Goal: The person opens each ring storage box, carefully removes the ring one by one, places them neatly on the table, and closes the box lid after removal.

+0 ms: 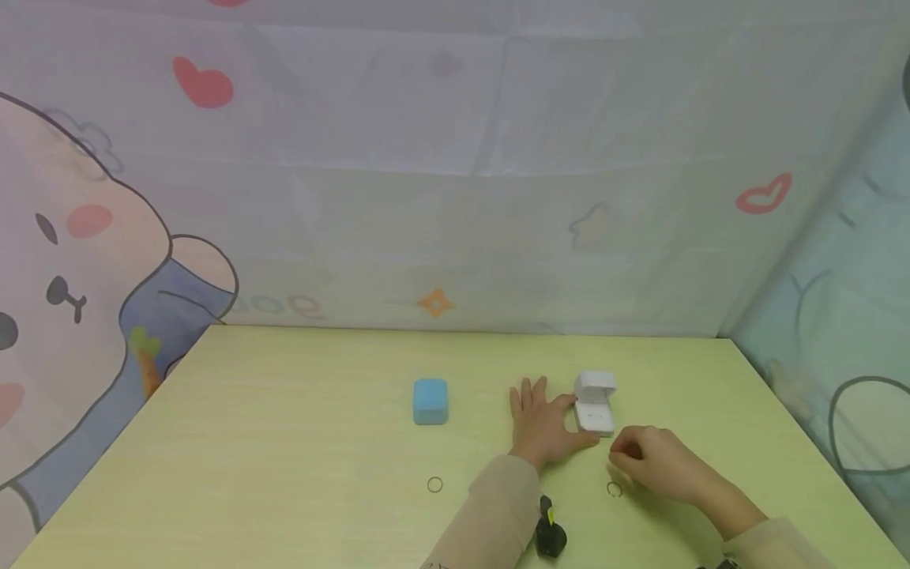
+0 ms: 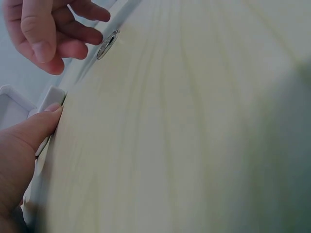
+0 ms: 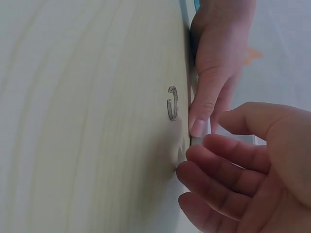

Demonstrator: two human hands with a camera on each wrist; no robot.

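An open white ring box [image 1: 596, 419] stands on the table with its lid raised; a pale insert with small marks shows inside. My left hand [image 1: 543, 431] holds it at its left side, thumb at the front edge and index finger further back, the other fingers spread. In the left wrist view the left thumb [image 2: 36, 125] presses the box edge. To the box's right front hovers my right hand [image 1: 661, 462], fingers loosely bent, nothing visible between them. Just below it on the table lies a thin silver ring [image 3: 173, 103] with a gap in its band.
A closed light-blue box [image 1: 430, 401] stands left of my left hand. Another thin ring [image 1: 434, 484] lies on the table left of my left forearm. A black device [image 1: 550, 537] sits at the left wrist. A printed cloth [image 1: 441, 197] hangs behind the table.
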